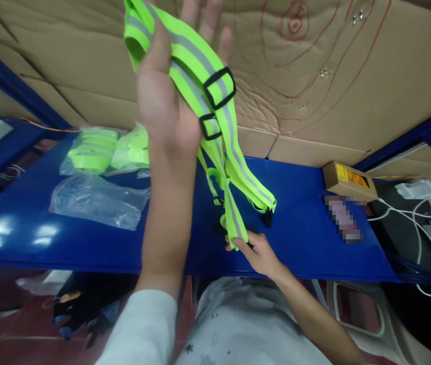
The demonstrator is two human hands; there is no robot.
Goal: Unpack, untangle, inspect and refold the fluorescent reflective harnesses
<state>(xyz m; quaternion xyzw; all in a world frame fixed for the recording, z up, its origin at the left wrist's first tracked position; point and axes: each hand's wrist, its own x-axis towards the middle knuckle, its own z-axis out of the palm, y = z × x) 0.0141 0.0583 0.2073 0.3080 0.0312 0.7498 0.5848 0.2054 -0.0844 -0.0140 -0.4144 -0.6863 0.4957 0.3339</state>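
Note:
A neon-green elastic strap harness with a grey reflective stripe [234, 147] stretches between my hands in several loops. My left hand [165, 101] is raised high, with the upper loops lying across the palm and held under the thumb. Its other fingers reach upward behind the strap and are partly cut off by the top edge. Two black slide buckles [220, 88] sit on the strap beside that palm. Lower down, my right hand [259, 253] pinches a lower end of the strap between thumb and fingers. A black clip [267, 218] hangs from another end, just above the right hand.
On the blue table [291, 182] lie clear bags of folded green straps [93, 149] and a flat plastic bag [99, 200], all at the left. To the right are a small cardboard box [348, 181], a pixelated phone-shaped object [343, 218] and white cables [415, 218]. Cardboard [314, 116] lines the back.

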